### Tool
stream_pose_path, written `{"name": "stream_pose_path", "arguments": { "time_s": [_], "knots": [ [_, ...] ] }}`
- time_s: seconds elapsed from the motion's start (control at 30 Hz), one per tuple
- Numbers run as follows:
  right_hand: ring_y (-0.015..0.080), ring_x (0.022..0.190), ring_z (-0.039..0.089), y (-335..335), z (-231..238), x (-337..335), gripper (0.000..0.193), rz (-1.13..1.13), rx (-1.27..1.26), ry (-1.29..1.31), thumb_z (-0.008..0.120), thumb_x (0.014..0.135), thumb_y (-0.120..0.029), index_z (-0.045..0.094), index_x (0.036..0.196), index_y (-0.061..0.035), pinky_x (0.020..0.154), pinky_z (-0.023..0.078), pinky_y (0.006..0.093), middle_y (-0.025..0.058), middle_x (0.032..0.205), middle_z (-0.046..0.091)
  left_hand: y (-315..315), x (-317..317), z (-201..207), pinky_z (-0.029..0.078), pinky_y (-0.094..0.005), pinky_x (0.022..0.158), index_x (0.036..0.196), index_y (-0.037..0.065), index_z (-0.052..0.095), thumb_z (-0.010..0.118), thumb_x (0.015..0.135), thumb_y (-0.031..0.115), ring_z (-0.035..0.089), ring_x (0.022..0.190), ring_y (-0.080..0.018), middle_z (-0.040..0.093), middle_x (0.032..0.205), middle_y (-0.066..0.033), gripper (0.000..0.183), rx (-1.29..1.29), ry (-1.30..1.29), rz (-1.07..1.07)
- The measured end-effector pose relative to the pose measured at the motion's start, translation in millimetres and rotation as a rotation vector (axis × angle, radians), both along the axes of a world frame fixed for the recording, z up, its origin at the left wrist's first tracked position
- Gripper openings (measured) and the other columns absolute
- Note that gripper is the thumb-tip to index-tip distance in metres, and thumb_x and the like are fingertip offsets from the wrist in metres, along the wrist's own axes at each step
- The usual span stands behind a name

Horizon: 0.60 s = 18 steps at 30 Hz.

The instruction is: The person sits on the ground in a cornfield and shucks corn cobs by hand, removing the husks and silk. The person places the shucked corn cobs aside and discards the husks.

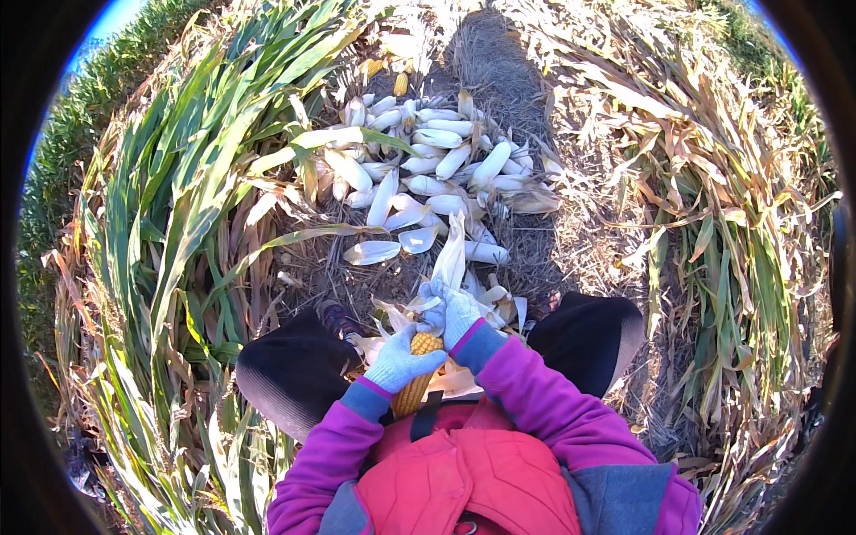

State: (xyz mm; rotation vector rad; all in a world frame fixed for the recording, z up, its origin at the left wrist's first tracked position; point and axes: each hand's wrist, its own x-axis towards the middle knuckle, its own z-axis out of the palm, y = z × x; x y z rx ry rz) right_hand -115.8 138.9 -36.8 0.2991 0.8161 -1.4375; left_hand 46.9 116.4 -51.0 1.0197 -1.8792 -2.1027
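the ground is an outdoor field floor of brown soil strewn with dry straw and leaf scraps, brightly sunlit, with a long shadow falling across its far middle. on the left lies a thick bank of cut stalks, many leaves green and others tan; on the right, a second bank of stalks is mostly dried to straw colour. sky shows at the far left corner. a heap of pale, husk-wrapped ears spreads over the far middle, with a bare yellow cob beyond it.

the corn cob is near, in front of the red vest and between the knees. it is deep yellow, tilted, its kernels in tight rows. the left hand has its gloved fingers wrapped round it; the right hand, also gloved, grasps pale husk at the cob's far end.
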Motion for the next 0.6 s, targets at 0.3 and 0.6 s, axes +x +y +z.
{"name": "stream_pose_path", "arguments": {
  "time_s": [0.3,0.6],
  "knots": [
    [0.0185,0.058,0.06,18,-59,-53,0.034,0.763,-0.128,0.944,0.065,0.092,-0.041,0.063,0.102,-0.0079,0.054,0.047,0.0326,0.0031,0.07,0.062,-11,3,57,0.052,-0.0326,0.085,0.127,0.005,0.056,0.075,0.079,0.028,0.063,0.096,-0.0183,0.064,0.107,-0.0115,0.057,0.186,0.177,-0.187],
    [0.0267,0.111,0.061,4,-43,-13,0.084,0.749,-0.655,0.967,0.075,0.082,-0.041,0.039,0.145,0.0,0.099,0.046,0.0372,0.0158,0.119,0.063,-78,17,72,0.058,-0.0352,0.075,0.122,0.008,0.054,0.058,0.1,0.034,0.064,0.083,-0.0193,0.061,0.096,-0.0078,0.035,0.317,0.485,0.792]
  ]
}}
